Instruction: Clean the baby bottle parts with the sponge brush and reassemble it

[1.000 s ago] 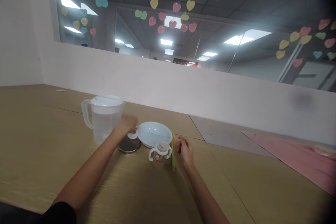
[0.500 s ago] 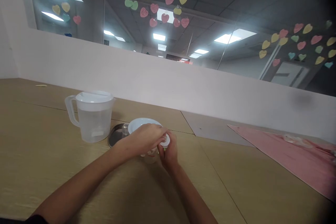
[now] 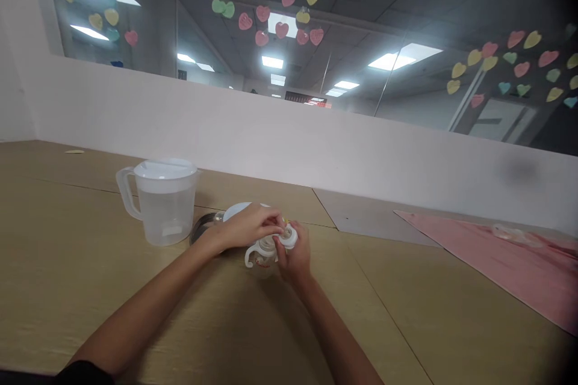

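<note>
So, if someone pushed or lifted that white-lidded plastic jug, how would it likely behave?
The jug looks fairly stiff, and it may feel heavy for its size if its clear body holds water, which is hard to judge. Its tall shape suggests it could tip if pushed near the top. The side handle looks like the safest hold, since the lid may only sit on top.

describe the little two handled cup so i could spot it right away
On the tan wood-grain table, find the clear plastic pitcher with a white lid, then look right of it. The small clear two-handled cup with white handles is between the person's left hand and right hand, the only thing held there.
</note>
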A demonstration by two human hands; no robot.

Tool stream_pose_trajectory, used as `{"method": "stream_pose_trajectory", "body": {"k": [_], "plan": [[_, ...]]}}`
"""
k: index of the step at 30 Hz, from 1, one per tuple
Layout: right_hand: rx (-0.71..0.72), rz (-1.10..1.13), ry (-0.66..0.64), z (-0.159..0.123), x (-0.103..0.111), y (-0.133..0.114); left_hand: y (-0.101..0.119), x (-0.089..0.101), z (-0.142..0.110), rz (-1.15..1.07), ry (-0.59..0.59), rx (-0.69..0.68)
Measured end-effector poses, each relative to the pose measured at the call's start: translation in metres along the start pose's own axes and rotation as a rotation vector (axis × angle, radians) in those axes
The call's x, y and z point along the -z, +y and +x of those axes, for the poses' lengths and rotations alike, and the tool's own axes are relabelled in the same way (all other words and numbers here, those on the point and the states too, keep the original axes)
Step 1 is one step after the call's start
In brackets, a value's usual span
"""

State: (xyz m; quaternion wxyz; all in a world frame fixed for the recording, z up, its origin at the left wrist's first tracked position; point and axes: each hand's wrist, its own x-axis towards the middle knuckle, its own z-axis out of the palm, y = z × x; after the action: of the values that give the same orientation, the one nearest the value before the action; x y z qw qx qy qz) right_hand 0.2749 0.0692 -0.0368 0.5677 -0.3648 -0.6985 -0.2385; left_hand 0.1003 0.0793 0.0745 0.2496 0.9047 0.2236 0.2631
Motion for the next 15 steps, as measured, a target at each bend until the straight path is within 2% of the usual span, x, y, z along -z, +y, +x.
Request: {"method": "stream_pose_trajectory", "body": {"k": [3,6,8,10,12,13,15], "plan": [[-0.007,-0.055,-0.002,0.000,0.002,0.011,0.012,-0.009,-0.002,0.336,0.038,0.022],[-0.040,-0.115,0.019,-0.001,0.005,0.013,0.009,-0.018,-0.006,0.357,0.066,0.004],[-0.134,-0.094,0.053,0.000,0.004,0.008,-0.004,-0.025,-0.011,0.243,0.154,-0.040],[-0.303,0.015,0.087,0.001,0.001,0.000,-0.022,-0.036,-0.018,0.138,0.290,-0.070],[-0.480,0.193,0.073,0.001,-0.004,-0.009,-0.043,-0.051,-0.028,0.067,0.487,-0.027],[-0.543,0.280,0.042,0.000,-0.007,-0.013,-0.053,-0.060,-0.033,0.062,0.544,0.006],[-0.594,0.379,-0.069,-0.003,-0.012,-0.018,-0.069,-0.076,-0.041,0.084,0.524,0.033]]}}
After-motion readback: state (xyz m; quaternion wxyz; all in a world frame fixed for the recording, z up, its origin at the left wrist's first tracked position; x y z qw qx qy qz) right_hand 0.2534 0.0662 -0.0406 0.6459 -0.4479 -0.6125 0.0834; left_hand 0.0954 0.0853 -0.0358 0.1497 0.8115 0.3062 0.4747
